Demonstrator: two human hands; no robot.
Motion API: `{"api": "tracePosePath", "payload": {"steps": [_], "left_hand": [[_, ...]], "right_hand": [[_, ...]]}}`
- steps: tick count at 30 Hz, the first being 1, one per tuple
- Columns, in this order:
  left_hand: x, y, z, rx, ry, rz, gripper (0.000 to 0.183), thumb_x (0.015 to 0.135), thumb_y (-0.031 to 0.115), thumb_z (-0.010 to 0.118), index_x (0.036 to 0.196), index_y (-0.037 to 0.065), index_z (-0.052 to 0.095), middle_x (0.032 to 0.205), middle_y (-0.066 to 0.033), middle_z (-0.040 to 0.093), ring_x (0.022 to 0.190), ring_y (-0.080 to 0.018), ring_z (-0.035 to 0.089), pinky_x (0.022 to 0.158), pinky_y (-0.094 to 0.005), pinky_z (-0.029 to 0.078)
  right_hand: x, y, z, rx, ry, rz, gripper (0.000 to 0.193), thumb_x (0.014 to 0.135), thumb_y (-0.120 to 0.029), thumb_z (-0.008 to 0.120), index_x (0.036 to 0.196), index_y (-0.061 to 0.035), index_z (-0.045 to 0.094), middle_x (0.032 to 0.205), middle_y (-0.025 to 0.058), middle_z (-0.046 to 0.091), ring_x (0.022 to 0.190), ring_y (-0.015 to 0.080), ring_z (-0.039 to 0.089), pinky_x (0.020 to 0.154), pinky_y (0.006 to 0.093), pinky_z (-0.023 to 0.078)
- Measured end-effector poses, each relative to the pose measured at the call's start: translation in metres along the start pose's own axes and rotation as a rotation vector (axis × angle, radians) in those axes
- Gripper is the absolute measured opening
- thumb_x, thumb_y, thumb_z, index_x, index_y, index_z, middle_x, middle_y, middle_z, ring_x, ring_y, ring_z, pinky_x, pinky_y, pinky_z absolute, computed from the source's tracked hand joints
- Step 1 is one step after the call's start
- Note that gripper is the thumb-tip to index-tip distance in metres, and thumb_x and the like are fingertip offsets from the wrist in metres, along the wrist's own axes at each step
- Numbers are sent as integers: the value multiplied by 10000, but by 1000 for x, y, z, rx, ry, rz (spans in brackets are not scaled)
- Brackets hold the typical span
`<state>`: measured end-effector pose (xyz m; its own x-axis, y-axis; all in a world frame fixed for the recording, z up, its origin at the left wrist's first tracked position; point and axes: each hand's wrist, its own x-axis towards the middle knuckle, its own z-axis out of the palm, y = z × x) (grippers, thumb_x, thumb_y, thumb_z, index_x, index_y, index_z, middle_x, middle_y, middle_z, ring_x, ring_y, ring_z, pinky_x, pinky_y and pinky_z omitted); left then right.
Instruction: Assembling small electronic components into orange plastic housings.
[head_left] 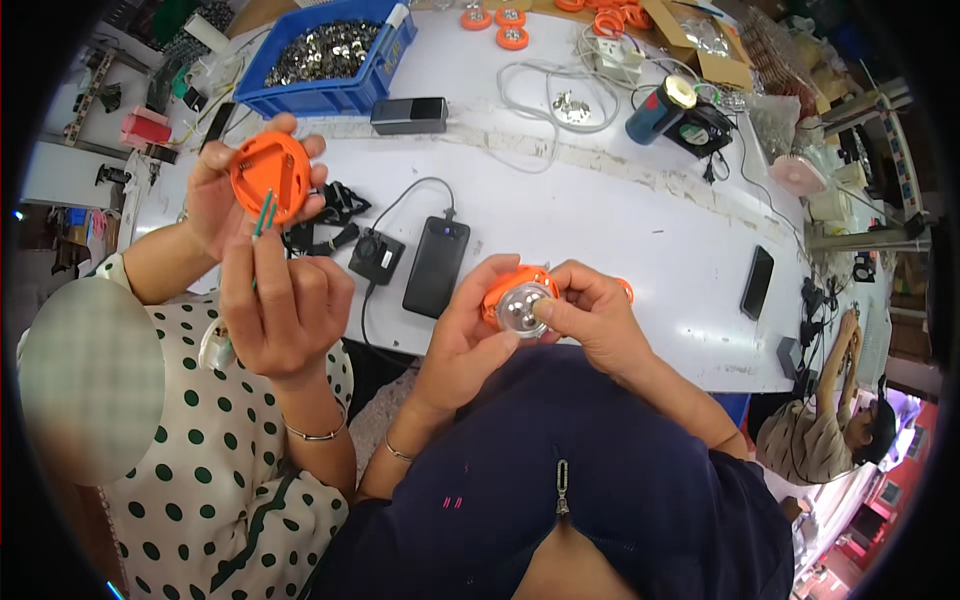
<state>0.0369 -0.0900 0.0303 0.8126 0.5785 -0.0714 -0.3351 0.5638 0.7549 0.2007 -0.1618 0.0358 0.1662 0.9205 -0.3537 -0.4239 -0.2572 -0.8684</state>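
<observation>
In front of my chest I hold a round orange housing [497, 292] with both hands. A clear domed cover [522, 310] with shiny round spots under it faces up from the housing. My left hand [462, 335] is wrapped round its left side, fingers behind and thumb at the lower edge. My right hand [598, 315] grips the right side, its thumb pressed on the clear cover. Part of another orange ring [626, 290] shows on the table behind my right hand.
At my left, a co-worker's hands hold an orange housing [268, 178] and green tweezers [265, 214]. Ahead lie a black power bank [437, 266] with a cable, a small black device [377, 256], a blue crate [318, 98] of metal parts, a solder spool [660, 108] and a phone [757, 282].
</observation>
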Motion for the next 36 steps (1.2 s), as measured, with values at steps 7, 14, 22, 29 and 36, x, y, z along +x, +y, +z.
{"api": "tracePosePath", "payload": {"steps": [7, 14, 22, 29, 36], "left_hand": [[8, 4, -2, -22, 36, -54, 681, 810, 10, 451, 1438, -26, 191, 1343, -234, 426, 1210, -335, 510, 954, -475, 501], [9, 5, -5, -61, 24, -71, 657, 832, -26, 351, 1458, -24, 153, 1391, -244, 367, 1233, -335, 480, 980, -501, 475], [10, 1, -3, -133, -20, -71, 645, 851, -50, 321, 1469, -8, 139, 1425, -234, 325, 1278, -318, 432, 1006, -494, 456], [10, -4, 0, -42, 97, -49, 613, 888, 36, 382, 1453, -33, 156, 1361, -258, 401, 1199, -360, 514, 939, -506, 501], [14, -6, -2, 11, 206, -103, 556, 886, 7, 416, 1417, -19, 254, 1279, -232, 484, 1140, -331, 561, 875, -494, 550]], "right_hand": [[8, -4, -7, 29, -42, 61, 189, 859, -137, 680, 964, 0, 603, 864, 61, 644, 754, 88, 610, 628, 229, 531], [11, -6, -11, 77, -92, 99, 196, 855, -142, 691, 973, -7, 612, 853, 56, 653, 743, 79, 611, 621, 218, 521], [8, -7, -9, 43, -30, 120, 214, 845, -149, 702, 982, -10, 613, 843, 48, 635, 715, 77, 602, 607, 205, 524], [9, -2, -4, 0, 44, 97, 220, 831, -142, 707, 960, 5, 608, 846, 57, 624, 717, 84, 600, 596, 212, 529], [18, 2, 2, -39, 89, 148, 167, 812, -113, 689, 886, 7, 598, 772, 36, 612, 705, 68, 573, 594, 209, 497]]}}
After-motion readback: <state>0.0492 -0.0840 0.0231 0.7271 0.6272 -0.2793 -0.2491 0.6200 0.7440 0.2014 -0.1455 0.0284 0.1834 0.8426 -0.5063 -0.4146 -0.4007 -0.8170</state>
